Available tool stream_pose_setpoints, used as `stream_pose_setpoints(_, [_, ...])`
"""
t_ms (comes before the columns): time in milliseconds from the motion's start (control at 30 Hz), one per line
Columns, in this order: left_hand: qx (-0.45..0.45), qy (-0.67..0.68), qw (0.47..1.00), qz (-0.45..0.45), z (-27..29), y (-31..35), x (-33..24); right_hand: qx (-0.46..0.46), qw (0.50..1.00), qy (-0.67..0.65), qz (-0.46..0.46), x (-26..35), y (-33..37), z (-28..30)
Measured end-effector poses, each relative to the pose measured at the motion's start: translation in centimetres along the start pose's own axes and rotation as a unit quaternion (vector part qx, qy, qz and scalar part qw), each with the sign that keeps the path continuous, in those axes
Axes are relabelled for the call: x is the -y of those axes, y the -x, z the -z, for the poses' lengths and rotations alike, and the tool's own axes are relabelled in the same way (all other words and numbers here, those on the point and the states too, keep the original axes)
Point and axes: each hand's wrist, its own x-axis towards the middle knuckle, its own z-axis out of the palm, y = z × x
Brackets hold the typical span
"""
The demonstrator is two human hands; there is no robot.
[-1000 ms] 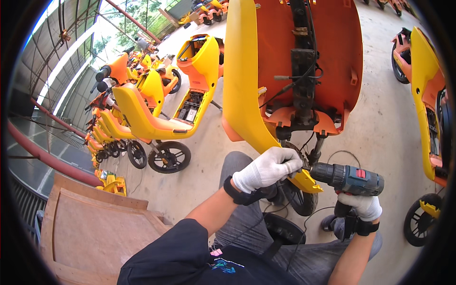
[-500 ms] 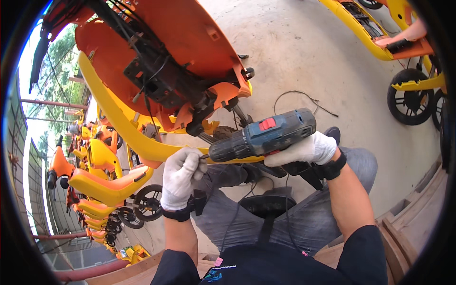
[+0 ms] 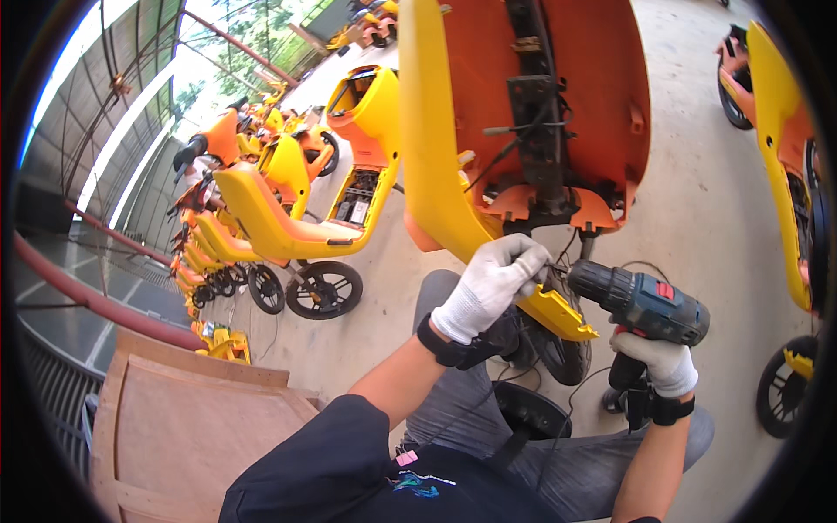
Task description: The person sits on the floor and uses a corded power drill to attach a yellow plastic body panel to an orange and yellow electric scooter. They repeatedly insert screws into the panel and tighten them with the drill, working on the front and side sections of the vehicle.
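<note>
My right hand (image 3: 661,362), in a white knit glove, grips a dark blue and black cordless drill (image 3: 654,303) by its handle. The drill's chuck points left toward my left hand (image 3: 499,286), also gloved, whose thumb and fingers are pinched together close to the bit end. Whatever those fingers hold is too small to make out. Just beyond both hands stands a partly stripped scooter, with a yellow side panel (image 3: 427,113), an orange-red inner shell (image 3: 602,113) and an exposed black frame post (image 3: 530,113). Below my left hand lie its yellow fender (image 3: 565,315) and front wheel (image 3: 567,357).
Rows of yellow and orange scooters (image 3: 279,205) stand at the left, and another yellow one (image 3: 776,131) at the right. A wooden crate (image 3: 205,418) is at the lower left. Behind my hands, a black round object (image 3: 532,410) sits between my legs.
The view has swung left, so the scooter now appears farther right and more upright. Both hands have shifted rightward in view; the drill now tilts down to the right, with a small gap from my left fingers.
</note>
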Motion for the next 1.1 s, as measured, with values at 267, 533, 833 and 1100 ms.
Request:
stream_pose_setpoints(267, [0.008, 0.039, 0.999, 0.011, 0.4, 0.2, 0.9, 0.002, 0.998, -0.054, -0.030, -0.7, 0.1, -1.1])
stream_pose_setpoints(533, [0.012, 0.024, 1.000, 0.008, 0.4, -0.2, -0.5, 0.014, 0.991, -0.131, -0.025, 0.5, 0.0, -2.1])
stream_pose_setpoints(833, [0.007, 0.097, 0.995, -0.001, -0.3, -0.7, 0.2, 0.030, 0.985, -0.166, -0.034, 0.4, -0.1, -3.2])
stream_pose_setpoints(1100, [0.039, 0.158, 0.987, -0.007, -0.1, -1.7, 0.6, 0.038, 0.965, -0.251, -0.068, -1.0, -1.3, -2.5])
